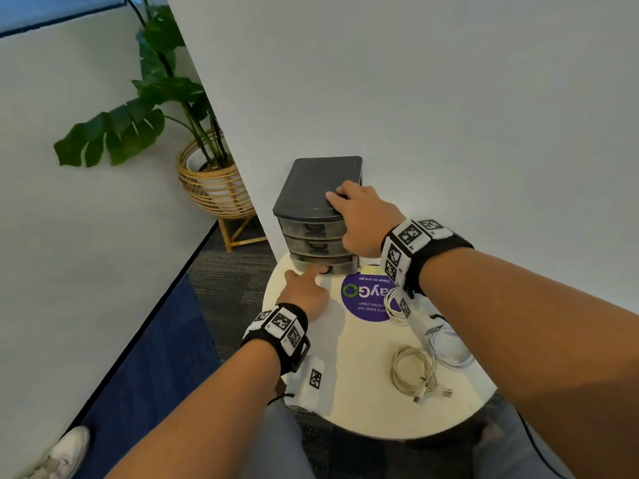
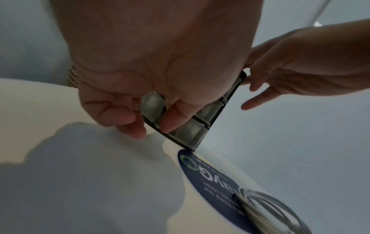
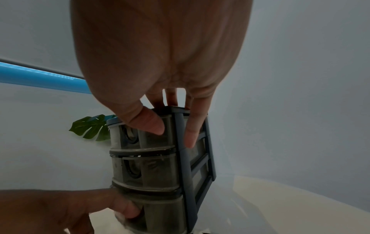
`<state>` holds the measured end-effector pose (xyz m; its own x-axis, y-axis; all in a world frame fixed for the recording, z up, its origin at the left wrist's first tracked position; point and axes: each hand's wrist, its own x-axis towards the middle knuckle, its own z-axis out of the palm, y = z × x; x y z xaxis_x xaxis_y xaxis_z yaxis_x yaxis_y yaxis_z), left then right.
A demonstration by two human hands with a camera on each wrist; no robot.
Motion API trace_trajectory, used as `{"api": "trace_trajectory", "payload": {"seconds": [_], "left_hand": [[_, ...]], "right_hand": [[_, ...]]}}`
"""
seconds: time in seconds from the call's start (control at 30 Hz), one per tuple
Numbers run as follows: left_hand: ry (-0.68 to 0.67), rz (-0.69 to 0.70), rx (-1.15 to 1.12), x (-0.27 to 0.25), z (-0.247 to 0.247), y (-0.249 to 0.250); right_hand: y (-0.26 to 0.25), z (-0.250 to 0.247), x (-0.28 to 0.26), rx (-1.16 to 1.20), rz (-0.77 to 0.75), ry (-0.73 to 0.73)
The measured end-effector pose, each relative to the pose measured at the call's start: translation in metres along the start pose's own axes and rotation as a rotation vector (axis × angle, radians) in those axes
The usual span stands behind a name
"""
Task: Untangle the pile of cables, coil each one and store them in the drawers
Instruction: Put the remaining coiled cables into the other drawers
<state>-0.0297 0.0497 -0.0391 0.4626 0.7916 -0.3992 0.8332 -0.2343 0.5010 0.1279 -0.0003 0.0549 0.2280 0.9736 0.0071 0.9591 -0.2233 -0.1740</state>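
A dark grey drawer unit [image 1: 311, 188] with three smoky clear drawers stands at the back of a round table, against the wall. My right hand [image 1: 345, 209] holds its top front corner, thumb over the top drawer [image 3: 152, 139] and fingers down the side. My left hand [image 1: 320, 271] has its index finger hooked at the bottom drawer's [image 1: 325, 267] handle, the other fingers curled. Dark cables show inside the top and middle drawers [image 3: 134, 169]. A coiled beige cable [image 1: 413, 371] and a coiled white cable [image 1: 453, 347] lie on the table, with another white coil [image 1: 394, 307] partly under my right wrist.
The cream round table [image 1: 363, 402] carries a purple sticker [image 1: 366, 300] in front of the drawers. The white wall stands right behind the unit. A potted plant in a wicker basket [image 1: 214, 183] stands on the floor to the left. A white shoe [image 1: 65, 451] shows at lower left.
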Motion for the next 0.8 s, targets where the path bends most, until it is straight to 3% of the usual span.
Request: {"api": "trace_trajectory", "payload": {"seconds": [0.1,0.2,0.5,0.8], "left_hand": [[0.129,0.036,0.042,-0.009,0.002,-0.006],[0.162,0.03,0.047,-0.016,-0.004,-0.01],[0.362,0.0,-0.237,-0.01,-0.02,0.0],[0.198,-0.113,-0.333,0.005,-0.031,-0.01]], "right_hand": [[0.0,0.002,-0.001,-0.003,0.005,0.002],[0.0,0.002,-0.002,0.001,0.004,-0.005],[-0.002,0.001,-0.001,-0.011,-0.005,-0.012],[-0.001,0.003,0.0,-0.012,-0.002,0.0]]}}
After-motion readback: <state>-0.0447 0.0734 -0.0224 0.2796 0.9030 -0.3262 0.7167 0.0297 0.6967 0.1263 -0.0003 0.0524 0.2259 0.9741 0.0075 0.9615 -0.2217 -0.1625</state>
